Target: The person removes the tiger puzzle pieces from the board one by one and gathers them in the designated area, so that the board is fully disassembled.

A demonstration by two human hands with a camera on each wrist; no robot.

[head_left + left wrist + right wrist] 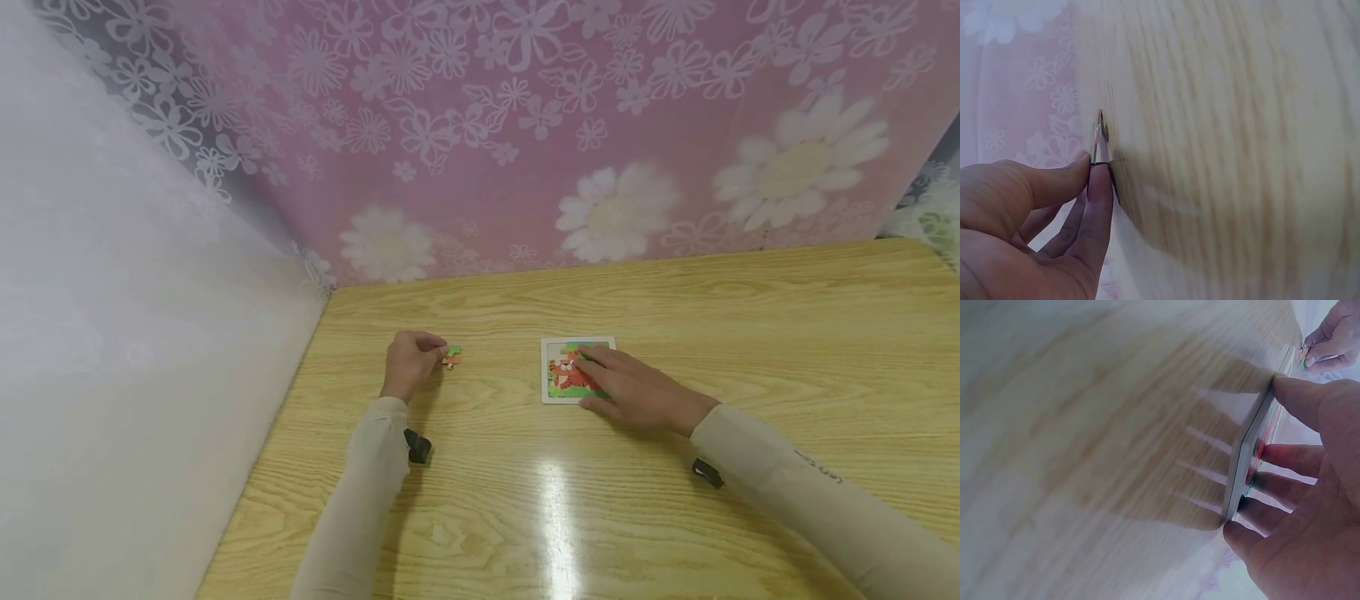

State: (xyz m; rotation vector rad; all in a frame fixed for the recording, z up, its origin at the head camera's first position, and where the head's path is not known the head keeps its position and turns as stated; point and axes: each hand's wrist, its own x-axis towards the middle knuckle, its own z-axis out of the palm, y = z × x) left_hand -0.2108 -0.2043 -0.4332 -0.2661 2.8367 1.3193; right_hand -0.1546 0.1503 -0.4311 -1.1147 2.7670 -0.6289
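At the left, my left hand [414, 363] pinches a small jigsaw piece [452, 357], green and orange, between thumb and fingertips. The left wrist view shows this thin piece [1099, 140] edge-on, standing out beyond the thumb tip. My right hand [637, 385] lies over a square jigsaw puzzle [545, 375] with a white frame and an orange tiger on green. In the right wrist view, extended fingertips touch its picture, while the thumb and little finger are at the edge of the frame [1244, 453]. The hand covers the puzzle's right part; a pale gap shows at its upper left.
Both things are on a wood-grain table [480, 500]. A pink flowered cloth [480, 150] hangs along the table's back edge, and a white wall-like sheet [150, 333] borders the left side. Dark wrist cameras [417, 447] sit under the sleeves.
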